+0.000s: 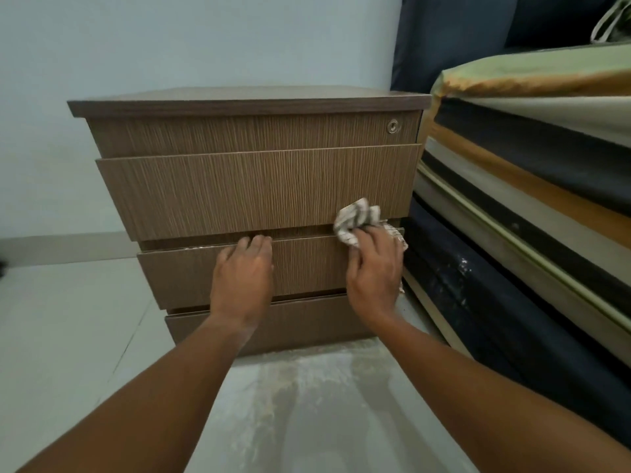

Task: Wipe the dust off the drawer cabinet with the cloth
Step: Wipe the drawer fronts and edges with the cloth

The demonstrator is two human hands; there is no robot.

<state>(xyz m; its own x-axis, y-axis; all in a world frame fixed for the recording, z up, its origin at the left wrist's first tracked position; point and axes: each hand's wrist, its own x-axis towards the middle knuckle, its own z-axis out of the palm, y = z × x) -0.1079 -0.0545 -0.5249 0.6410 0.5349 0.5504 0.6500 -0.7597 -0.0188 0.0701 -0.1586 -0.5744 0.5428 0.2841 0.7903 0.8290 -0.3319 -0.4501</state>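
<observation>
A brown wood-grain drawer cabinet (pixel 246 186) with several drawers stands on the floor against a pale wall. My right hand (pixel 374 268) is shut on a crumpled white-and-grey cloth (pixel 356 221), pressed at the right end of the third drawer's top edge, just under the second drawer front. My left hand (pixel 243 271) rests on the front of that third drawer (pixel 181 271), with its fingertips hooked over the top edge. The drawer sticks out slightly from the cabinet body.
A stack of mattresses (pixel 532 213) in dark, orange and green covers rises close to the cabinet's right side. A round lock (pixel 393 126) sits on the top drawer. The pale floor (pixel 307 404) in front shows dusty smears.
</observation>
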